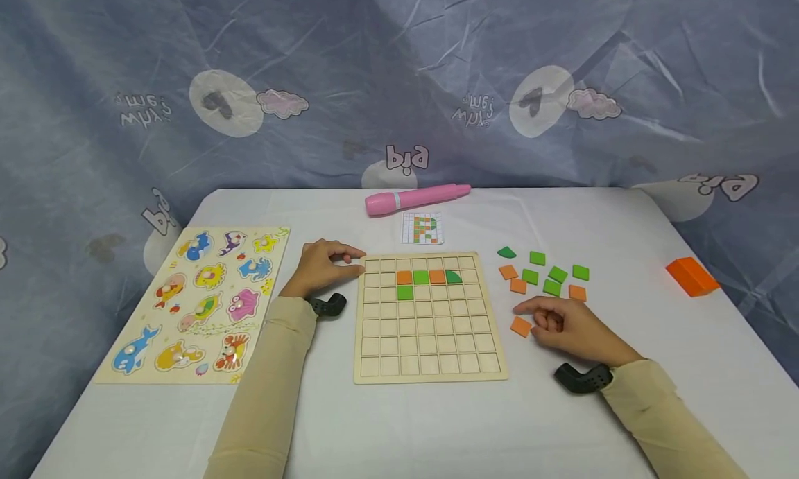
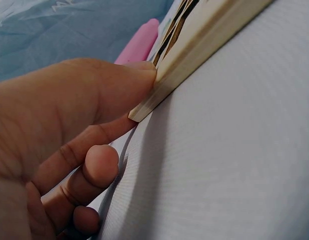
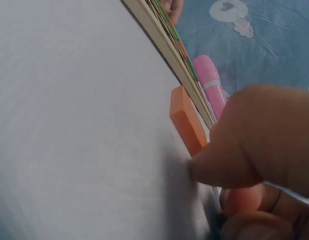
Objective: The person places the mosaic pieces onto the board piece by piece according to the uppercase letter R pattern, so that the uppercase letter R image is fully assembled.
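A wooden grid board [image 1: 431, 326] lies mid-table, with orange, green and dark green quarter-round tiles in its upper cells. My left hand [image 1: 327, 264] holds its far left corner; in the left wrist view the thumb [image 2: 129, 90] rests at the board's edge [image 2: 194, 60] with the index finger at the corner. To the right of the board, my right hand [image 1: 562, 326] is beside a loose orange square tile [image 1: 521, 326]. The thumb tip is right at this tile [image 3: 187, 122] in the right wrist view, while the index finger reaches out beyond it.
Several green [image 1: 551, 287] and orange tiles [image 1: 577, 293] and a green quarter-round [image 1: 506, 252] lie beyond my right hand. A pattern card [image 1: 406, 228] and pink pen-like object [image 1: 418, 199] are behind the board. A sea-animal puzzle [image 1: 212, 299] lies left; an orange block [image 1: 692, 276] stands far right.
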`<control>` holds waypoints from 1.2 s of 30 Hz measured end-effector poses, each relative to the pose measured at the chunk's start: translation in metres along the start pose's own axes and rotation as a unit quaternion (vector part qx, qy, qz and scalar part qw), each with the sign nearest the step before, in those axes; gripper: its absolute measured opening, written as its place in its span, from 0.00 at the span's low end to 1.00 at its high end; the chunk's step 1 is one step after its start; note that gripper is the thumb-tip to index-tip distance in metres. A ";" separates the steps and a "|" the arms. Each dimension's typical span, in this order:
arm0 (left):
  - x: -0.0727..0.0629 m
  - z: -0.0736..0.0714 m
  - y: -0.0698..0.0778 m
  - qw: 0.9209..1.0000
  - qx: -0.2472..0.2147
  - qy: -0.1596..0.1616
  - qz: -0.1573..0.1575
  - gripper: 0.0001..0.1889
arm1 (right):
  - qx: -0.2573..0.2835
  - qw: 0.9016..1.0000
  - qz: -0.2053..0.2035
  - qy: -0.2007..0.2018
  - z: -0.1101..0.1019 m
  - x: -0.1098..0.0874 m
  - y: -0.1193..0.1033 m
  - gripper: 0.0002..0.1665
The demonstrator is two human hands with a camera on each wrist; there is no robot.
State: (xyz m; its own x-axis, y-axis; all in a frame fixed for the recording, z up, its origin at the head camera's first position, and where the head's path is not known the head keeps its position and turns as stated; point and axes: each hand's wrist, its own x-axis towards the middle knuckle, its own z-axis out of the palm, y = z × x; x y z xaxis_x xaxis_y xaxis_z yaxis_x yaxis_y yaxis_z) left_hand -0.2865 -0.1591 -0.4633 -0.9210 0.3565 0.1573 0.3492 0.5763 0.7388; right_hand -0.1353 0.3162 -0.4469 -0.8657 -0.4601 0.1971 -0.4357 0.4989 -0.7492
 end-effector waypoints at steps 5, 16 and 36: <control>0.000 0.000 0.001 1.000 -0.002 0.000 -0.002 0.16 | -0.018 1.000 -0.009 0.008 0.000 -0.001 -0.002 0.20; -0.001 -0.001 0.002 1.000 0.002 0.003 0.003 0.16 | -0.035 0.999 0.037 0.003 -0.004 -0.001 -0.004 0.16; -0.002 0.000 0.004 1.000 -0.002 0.003 -0.011 0.16 | 0.096 0.991 0.093 -0.027 -0.002 0.012 -0.020 0.13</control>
State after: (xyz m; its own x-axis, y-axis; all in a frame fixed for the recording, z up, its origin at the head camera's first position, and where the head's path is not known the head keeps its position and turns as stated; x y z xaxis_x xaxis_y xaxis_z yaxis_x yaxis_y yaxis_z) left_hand -0.2833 -0.1577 -0.4605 -0.9293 0.3397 0.1451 0.3285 0.5804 0.7451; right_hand -0.1374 0.3023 -0.4281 -0.9099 -0.4146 0.0141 -0.2102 0.4314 -0.8773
